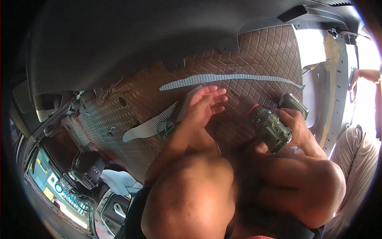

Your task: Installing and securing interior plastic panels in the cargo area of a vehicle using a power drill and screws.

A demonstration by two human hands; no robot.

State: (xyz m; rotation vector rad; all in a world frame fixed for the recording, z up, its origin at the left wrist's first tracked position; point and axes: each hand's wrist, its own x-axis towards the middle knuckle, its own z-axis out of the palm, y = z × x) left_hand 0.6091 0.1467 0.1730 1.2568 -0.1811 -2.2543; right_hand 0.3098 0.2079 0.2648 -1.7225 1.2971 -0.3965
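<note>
My right hand (296, 125) is wrapped round the grip of a green and black cordless drill (272, 131). Its red-ringed front end points away to the upper left, and its battery (295, 104) shows beyond my hand. My left hand (199, 109) is raised above the floor mat with nothing in it, fingers apart and slightly curled. Just past its fingers, a long ribbed grey strip (230, 77) lies across the mat. A wider ribbed strip (149, 126) lies by my left forearm, partly hidden by it, along with a loop of green cord (164, 130).
Brown quilted matting (266, 49) covers the vehicle floor. A dark padded panel (119, 44) overhangs the far side. At the right, beside the metal door sill (340, 79), are another person's hand (364, 76) and light trousers (354, 159). A black box-shaped device (91, 171) stands at the lower left.
</note>
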